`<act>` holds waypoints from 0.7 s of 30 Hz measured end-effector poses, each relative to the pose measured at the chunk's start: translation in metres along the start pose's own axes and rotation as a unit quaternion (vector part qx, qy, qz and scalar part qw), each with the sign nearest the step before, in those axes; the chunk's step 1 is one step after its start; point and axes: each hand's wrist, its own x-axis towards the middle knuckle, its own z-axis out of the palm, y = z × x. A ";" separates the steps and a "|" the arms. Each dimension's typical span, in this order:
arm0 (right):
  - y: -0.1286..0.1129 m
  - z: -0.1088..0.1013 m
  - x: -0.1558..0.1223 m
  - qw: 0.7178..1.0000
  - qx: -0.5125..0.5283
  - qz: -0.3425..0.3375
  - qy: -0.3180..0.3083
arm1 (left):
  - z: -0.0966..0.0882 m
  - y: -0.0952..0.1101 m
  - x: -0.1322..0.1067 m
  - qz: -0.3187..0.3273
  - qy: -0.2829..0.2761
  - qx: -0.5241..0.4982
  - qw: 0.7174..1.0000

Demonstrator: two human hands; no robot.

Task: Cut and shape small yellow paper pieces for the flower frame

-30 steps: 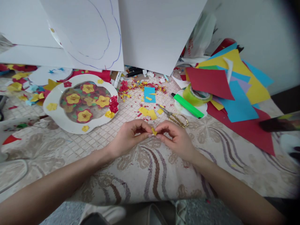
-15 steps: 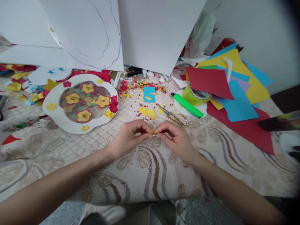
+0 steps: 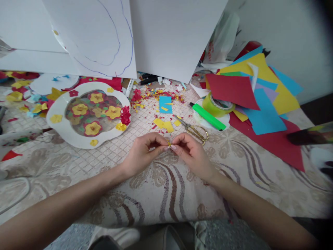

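1. Two bare hands, one shared pinch. Head view: fingers of the left hand [image 3: 144, 152] and right hand [image 3: 194, 152] meet tip to tip, both grasping the tiny yellow piece of what looks like paper [image 3: 169, 143]. Nothing else seen in either.
2. Location: yellow piece sits between the fingertips, over the near part of the counter covered in cream patterned cloth [image 3: 152, 208]. Flat yellow paper scraps [image 3: 169, 127] lie just beyond; metal scissors with gold loop handles [image 3: 183, 123] lie beyond and to the right. Can't tell if the hands rest on the cloth or hover.
3. Handling, my read: next to no weight, thin, some spring along a crease, soft otherwise. Not slippery. Tears or crushes easily if pulled from both sides.
4. Where to hold: opposite edges, fingertips only, light pinch. Middle should be left free; a hard squeeze would probably set a stray crease.
5. Looks: plain yellow, matte, only a sliver showing. Shape and folds mostly hidden by the fingers. Pale spot right below it; can't tell if nail or material.
6. Colour match: similar yellow to the scraps and to the yellow paper flowers with red backing [image 3: 113, 112] inside the white wavy-edged oval frame [image 3: 80, 141], left of the hands.
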 end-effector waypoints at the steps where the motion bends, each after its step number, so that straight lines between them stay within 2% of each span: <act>1: 0.000 0.000 0.000 1.000 0.025 0.017 -0.004 | 0.000 0.001 0.000 -0.003 0.003 -0.003 1.000; 5: 0.003 -0.001 0.003 0.992 0.096 0.075 -0.041 | 0.001 0.000 -0.001 0.002 -0.002 -0.009 1.000; 10: 0.007 -0.003 0.004 0.982 0.147 0.101 -0.058 | 0.001 -0.002 -0.002 0.010 -0.009 -0.013 1.000; 15: 0.003 -0.002 0.003 0.987 0.144 0.060 -0.040 | 0.000 0.000 -0.001 0.008 -0.004 -0.006 1.000; 21: 0.001 0.000 0.002 0.998 0.052 0.023 -0.020 | 0.000 0.002 0.000 -0.007 0.005 -0.005 1.000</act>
